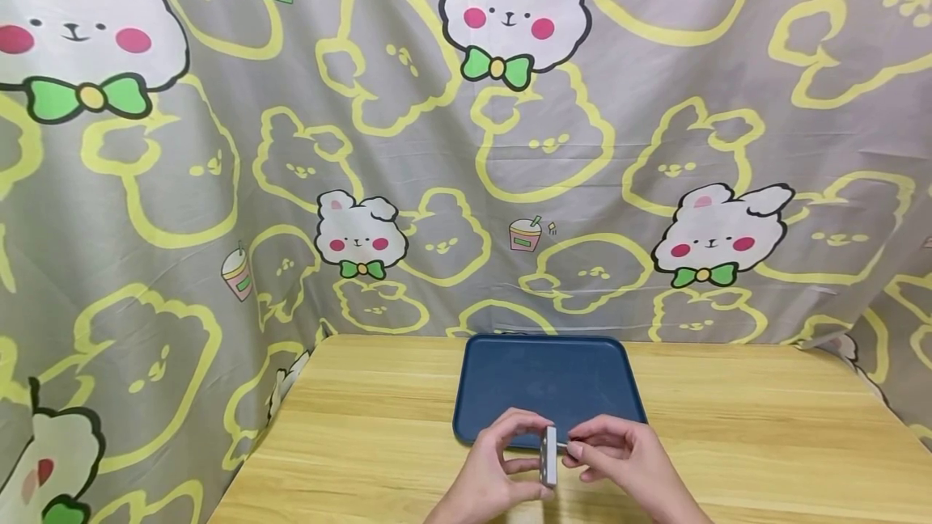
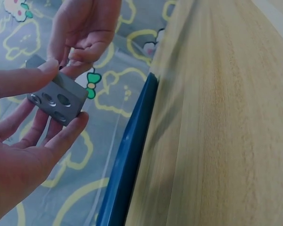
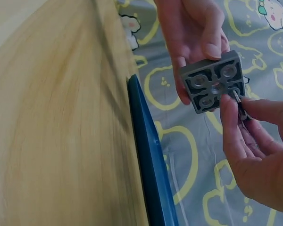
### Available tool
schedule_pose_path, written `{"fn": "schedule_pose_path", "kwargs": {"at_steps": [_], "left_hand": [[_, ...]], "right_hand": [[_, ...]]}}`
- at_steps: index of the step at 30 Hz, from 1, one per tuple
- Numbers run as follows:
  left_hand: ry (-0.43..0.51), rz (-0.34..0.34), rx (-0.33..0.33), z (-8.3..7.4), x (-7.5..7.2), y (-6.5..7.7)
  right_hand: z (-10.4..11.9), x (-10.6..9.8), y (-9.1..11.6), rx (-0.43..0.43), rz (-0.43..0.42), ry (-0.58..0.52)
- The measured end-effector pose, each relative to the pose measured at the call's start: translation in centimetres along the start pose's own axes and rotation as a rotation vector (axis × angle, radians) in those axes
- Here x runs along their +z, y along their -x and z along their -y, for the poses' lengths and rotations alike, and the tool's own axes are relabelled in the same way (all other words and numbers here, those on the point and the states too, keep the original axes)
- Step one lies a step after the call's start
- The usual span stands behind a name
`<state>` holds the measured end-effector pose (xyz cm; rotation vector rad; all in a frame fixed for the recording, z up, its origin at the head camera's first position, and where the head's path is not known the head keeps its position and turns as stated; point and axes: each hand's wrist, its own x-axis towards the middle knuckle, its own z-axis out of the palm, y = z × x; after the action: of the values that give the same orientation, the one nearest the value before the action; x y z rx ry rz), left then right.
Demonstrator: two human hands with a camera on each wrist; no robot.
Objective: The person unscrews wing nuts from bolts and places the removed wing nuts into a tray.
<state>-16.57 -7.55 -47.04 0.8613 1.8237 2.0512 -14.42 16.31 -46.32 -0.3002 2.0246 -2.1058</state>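
Note:
My left hand grips a grey square metal block by its edges, holding it upright above the table's near part. In the left wrist view, round holes show in one face of the block. Its other face, in the right wrist view, has a recessed pattern with ringed holes at the corners and one in the centre. My right hand pinches a thin metal pin or screw between thumb and fingers, its tip right at a corner hole. The fingers hide the rest of it.
Beyond the hands, a dark blue tray lies on the light wooden table. A grey curtain printed with rabbits and yellow outlines hangs behind the table and along its sides.

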Motion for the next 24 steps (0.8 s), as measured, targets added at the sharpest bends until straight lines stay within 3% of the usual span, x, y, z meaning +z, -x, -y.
{"fn": "schedule_pose_path", "kwargs": {"at_steps": [8, 10, 15, 18, 21, 23, 24], "left_hand": [[0.061, -0.008, -0.034, 0.0, -0.1, 0.1], [0.071, -0.009, -0.040, 0.0, -0.2, 0.1], [0.096, -0.014, -0.061, -0.3, -0.3, 0.0], [0.099, -0.021, -0.072, -0.5, -0.4, 0.0], [0.097, -0.025, -0.075, -0.5, -0.4, 0.0], [0.095, -0.027, -0.072, -0.5, -0.4, 0.0], [0.094, -0.029, -0.070, -0.5, -0.4, 0.1]], "right_hand": [[0.1, 1.4, 0.4, -0.224, -0.150, 0.250], [-0.1, 1.7, 0.4, -0.336, -0.184, 0.311], [-0.9, 1.8, 0.1, -0.724, -0.212, 0.470], [-1.2, 1.7, -0.2, -0.875, -0.205, 0.523], [-1.2, 1.7, -0.3, -0.893, -0.202, 0.549], [-1.0, 1.8, -0.1, -0.801, -0.208, 0.539], [-0.8, 1.9, 0.0, -0.712, -0.210, 0.508]]}}
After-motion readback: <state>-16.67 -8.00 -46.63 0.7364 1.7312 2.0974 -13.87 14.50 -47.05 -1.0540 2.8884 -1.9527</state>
